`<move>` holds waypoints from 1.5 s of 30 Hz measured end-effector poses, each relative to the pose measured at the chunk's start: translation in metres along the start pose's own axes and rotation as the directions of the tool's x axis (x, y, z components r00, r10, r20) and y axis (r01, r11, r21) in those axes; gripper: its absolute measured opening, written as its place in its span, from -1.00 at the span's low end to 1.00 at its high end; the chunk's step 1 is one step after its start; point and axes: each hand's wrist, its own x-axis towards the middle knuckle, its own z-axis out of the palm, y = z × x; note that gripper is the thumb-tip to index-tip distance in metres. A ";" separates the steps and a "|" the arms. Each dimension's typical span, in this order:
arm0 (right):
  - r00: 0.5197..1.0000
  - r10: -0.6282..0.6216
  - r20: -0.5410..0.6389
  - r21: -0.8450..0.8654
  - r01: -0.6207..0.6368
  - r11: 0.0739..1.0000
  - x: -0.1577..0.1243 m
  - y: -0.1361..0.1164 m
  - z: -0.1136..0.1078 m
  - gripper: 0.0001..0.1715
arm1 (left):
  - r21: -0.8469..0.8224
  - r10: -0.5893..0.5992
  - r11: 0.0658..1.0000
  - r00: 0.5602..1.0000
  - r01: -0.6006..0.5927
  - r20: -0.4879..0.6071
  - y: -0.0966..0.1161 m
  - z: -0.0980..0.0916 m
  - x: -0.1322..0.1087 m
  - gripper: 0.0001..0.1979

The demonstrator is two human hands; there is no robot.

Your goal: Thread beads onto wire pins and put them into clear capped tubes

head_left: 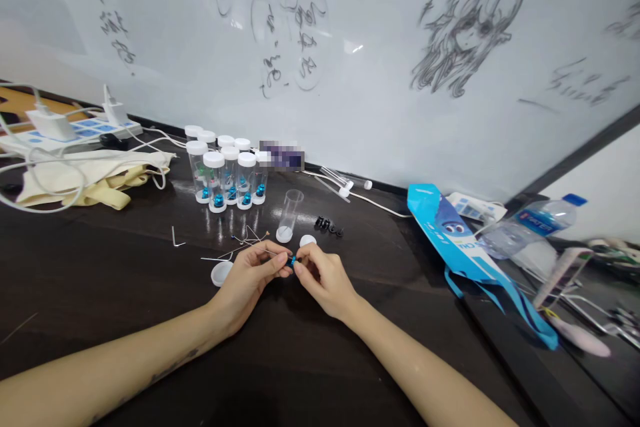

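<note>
Close together over the dark table, both my hands pinch a small shiny blue part [293, 261] between their fingertips. My left hand [253, 273] is closed on it from the left, and my right hand [324, 277] from the right. The fingers cover much of the part, so its exact kind is unclear. Thin wire-like pieces [249, 236] lie just beyond my left fingers, beside a white cap [221, 273]. An open clear tube [290, 215] stands past my fingertips on a white base. Another white cap [308, 240] sits behind my right fingers.
Several white-capped clear tubes [215, 181] with blue parts inside stand at the back left. Small black rings [329, 225] lie right of the open tube. An L-shaped hex key [176, 237] rests at left. A blue bag [440, 220] and a water bottle [535, 223] are at right.
</note>
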 end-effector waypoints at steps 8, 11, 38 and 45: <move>1.000 0.025 0.019 0.024 -0.026 0.999 0.000 -0.001 0.000 -0.91 | -0.010 -0.006 1.000 1.000 0.006 -0.009 0.001 0.001 0.000 -0.90; 0.999 0.022 0.024 0.021 -0.022 1.000 0.000 -0.001 0.000 -0.93 | -0.005 -0.002 1.000 1.000 0.002 -0.002 0.000 0.000 0.001 -0.91; 1.000 -0.004 -0.010 -0.081 0.004 0.997 0.001 -0.001 -0.001 -0.82 | 0.026 -0.005 1.000 1.000 0.006 -0.027 -0.001 0.000 0.001 -0.86; 1.000 -0.014 -0.019 -0.031 0.013 0.999 -0.001 -0.001 -0.002 -0.76 | 0.000 -0.003 1.000 0.998 0.003 -0.064 -0.001 0.000 0.001 -0.83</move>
